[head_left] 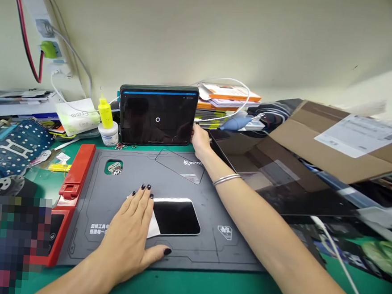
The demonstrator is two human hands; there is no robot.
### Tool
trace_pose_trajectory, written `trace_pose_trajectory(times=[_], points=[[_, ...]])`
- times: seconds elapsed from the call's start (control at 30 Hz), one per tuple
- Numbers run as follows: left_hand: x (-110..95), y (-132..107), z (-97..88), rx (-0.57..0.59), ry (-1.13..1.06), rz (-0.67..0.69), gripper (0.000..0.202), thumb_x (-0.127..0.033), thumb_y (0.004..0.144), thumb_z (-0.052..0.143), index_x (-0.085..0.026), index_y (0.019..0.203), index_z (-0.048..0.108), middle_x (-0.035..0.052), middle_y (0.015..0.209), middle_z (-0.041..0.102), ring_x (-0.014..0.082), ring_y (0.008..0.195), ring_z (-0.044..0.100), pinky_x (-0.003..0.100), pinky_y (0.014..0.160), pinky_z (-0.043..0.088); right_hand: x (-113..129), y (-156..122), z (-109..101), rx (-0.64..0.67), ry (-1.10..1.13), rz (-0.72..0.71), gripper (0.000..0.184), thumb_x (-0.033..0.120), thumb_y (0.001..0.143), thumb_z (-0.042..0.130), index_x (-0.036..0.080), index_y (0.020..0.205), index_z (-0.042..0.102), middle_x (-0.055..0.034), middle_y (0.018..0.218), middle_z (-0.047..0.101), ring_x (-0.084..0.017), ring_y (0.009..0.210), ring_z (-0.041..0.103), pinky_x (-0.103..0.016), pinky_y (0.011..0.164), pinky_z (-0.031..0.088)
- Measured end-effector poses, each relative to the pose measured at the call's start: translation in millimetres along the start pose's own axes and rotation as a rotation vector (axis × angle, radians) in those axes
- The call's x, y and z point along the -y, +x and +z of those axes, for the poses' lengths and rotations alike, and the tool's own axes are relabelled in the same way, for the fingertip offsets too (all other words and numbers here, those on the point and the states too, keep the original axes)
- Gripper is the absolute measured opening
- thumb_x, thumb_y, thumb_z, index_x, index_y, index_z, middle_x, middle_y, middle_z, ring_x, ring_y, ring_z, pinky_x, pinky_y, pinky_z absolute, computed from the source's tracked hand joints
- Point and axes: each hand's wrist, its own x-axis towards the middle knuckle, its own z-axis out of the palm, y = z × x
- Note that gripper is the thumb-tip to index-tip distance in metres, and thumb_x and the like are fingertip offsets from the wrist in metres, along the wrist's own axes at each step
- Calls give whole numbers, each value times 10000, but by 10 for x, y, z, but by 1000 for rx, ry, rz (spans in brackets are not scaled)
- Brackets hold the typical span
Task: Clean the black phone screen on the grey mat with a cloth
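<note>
My left hand [132, 225] lies flat with its fingers together and stretched out, over the left part of a phone [177, 217]. A white cloth or wipe [153, 227] shows from under the palm, against the dark phone screen. My right hand [201, 140] reaches forward to the right edge of a tablet [157, 122], its fingers closed at that edge and partly hidden. The tablet stands upright with a loading circle on its dark screen. A white cable [225, 115] meets the tablet's side just above this hand. Beneath the phone is a grey work mat [126, 180].
A clear rectangular sheet [178, 163] lies on the mat. Left stand a red clamp-like holder [80, 170], a yellow bottle [105, 113] and a white jar [108, 134]. Right are a large dark glass panel [264, 178], a blue blower bulb [236, 122] and a cardboard box [304, 132].
</note>
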Motion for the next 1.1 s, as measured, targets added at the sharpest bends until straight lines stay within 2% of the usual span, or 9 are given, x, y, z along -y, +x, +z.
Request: trace_pose_trajectory(times=[0.1,0.33,0.5,0.6,0.83,0.97,1.1], points=[[-42,1,15,10,-4,-4,911,-736,901,358,-28,1474,368,233,1570,226,394,1453,248,540,1167,309,-90,29,-19,4,-41,9,325,378,973,605,152,1205,591,-81,1186,602,-233,1003,622,-423,846,551],[-183,-42,11,60,-72,95,933,-763,896,331,-51,1499,332,214,1579,184,368,1466,225,501,1184,289,-158,44,5,90,-90,-15,308,356,967,620,152,1197,593,-84,1169,609,-215,980,629,-413,834,556],[-73,1,-1,34,-20,-1,919,-732,921,297,-7,1483,340,239,1570,215,397,1451,254,538,1160,310,-217,110,-38,77,-91,-15,298,381,980,594,158,1177,604,-79,1159,613,-214,972,628,-404,831,555],[-40,3,32,-4,-7,-35,936,-748,911,286,-17,1495,320,231,1579,203,395,1459,236,547,1162,299,-251,139,-57,62,-92,-26,289,377,984,588,163,1178,604,-80,1170,610,-215,981,625,-404,839,552],[-161,-44,44,36,-65,114,955,-779,895,283,-47,1507,307,209,1590,162,349,1476,210,464,1199,250,-282,111,-17,110,-90,-51,306,365,971,612,152,1191,595,-83,1163,612,-214,975,630,-410,832,556],[-90,4,-27,79,-52,32,950,-762,913,242,-12,1491,328,228,1574,173,384,1459,230,520,1176,287,-307,148,-50,77,-103,-55,302,384,983,589,160,1186,600,-83,1172,610,-217,986,625,-412,844,550],[-48,22,-23,51,-32,-13,979,-777,898,264,10,1474,349,246,1567,190,401,1452,243,541,1166,295,-336,178,-72,64,-125,-76,282,377,986,585,164,1170,607,-81,1158,616,-207,969,628,-400,834,553]])
